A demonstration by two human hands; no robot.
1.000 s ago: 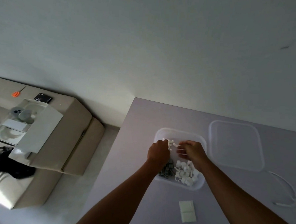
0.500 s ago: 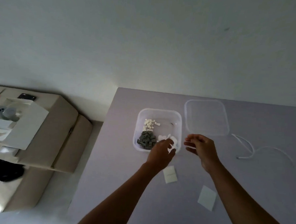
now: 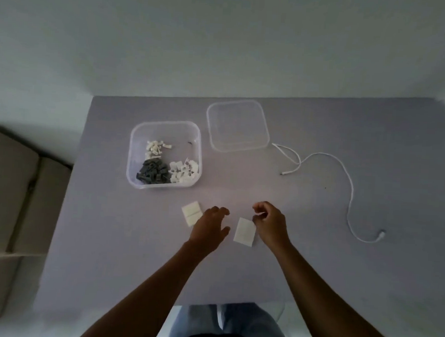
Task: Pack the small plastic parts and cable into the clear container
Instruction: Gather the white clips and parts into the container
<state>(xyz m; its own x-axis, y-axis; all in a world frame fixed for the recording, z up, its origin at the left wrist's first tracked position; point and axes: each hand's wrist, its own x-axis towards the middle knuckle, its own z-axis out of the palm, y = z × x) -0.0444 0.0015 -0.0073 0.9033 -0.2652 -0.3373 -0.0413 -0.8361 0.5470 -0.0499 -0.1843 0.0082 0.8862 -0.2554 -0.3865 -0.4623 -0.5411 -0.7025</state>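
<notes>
Both hands empty over the counter [image 3: 125,240]: left hand [image 3: 209,228] relaxed open, right hand [image 3: 270,222] loosely curled; clear container [image 3: 166,129] holds plastic parts [image 3: 154,173], cable [image 3: 345,172] lies right

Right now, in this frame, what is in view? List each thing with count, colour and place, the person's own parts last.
clear container: one, transparent, lid off, far left part of the table.
dark grey parts: one pile, in the container, near left corner.
white parts: two piles, in the container, near right and far left.
lid: one, transparent, flat on the table, right of the container.
cable: one, white, loose on the table, right of the lid.
white packets: two, flat, near the hands.
table: one, pale lilac-grey.
cardboard box: beige, off the table's left edge.
left hand: over the table, between the packets, holding nothing.
right hand: fingers loosely curled, beside the right packet.
</notes>
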